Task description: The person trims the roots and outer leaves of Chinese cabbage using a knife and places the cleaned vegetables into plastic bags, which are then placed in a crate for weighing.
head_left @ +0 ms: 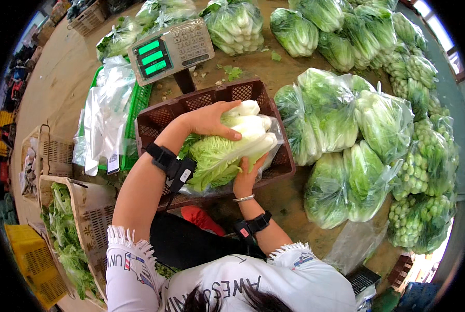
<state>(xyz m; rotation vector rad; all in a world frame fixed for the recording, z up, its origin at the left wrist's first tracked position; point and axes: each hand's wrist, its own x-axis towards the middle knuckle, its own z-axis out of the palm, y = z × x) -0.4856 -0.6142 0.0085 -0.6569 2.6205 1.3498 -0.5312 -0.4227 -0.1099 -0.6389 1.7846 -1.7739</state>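
Pale-green leafy cabbages with thick white stems [214, 156] lie bunched between my two bare hands, their white ends pointing away and to my right, their frilled leaves spreading toward my left forearm. My left hand [214, 119] is laid over the far side, fingers reaching across the farther white stem and thumb stretched along the top of the bunch. My right hand [250, 174] cups the near side, its thumb upright against the leaves; its other fingers are partly hidden. So the bunch is clasped between both palms, each hand spread about as wide as the stems.

Clear, crinkled plastic film [275, 130] shows around the stem ends. All this sits within a dark-brown latticed plastic crate [160, 118], nearer its right end. Just beyond the crate's far side stands a grey scale head with three green-lit readouts [171, 50], on a dark post [184, 81]. To the left, a bright-green plastic basket [140, 99] bears a heap of clear plastic bags [108, 106]. Just right of the crate, plump clear bags of green-and-white cabbages [328, 114] rest close together, and farther right are bags of smaller, pale-green bunched vegetables [417, 166].
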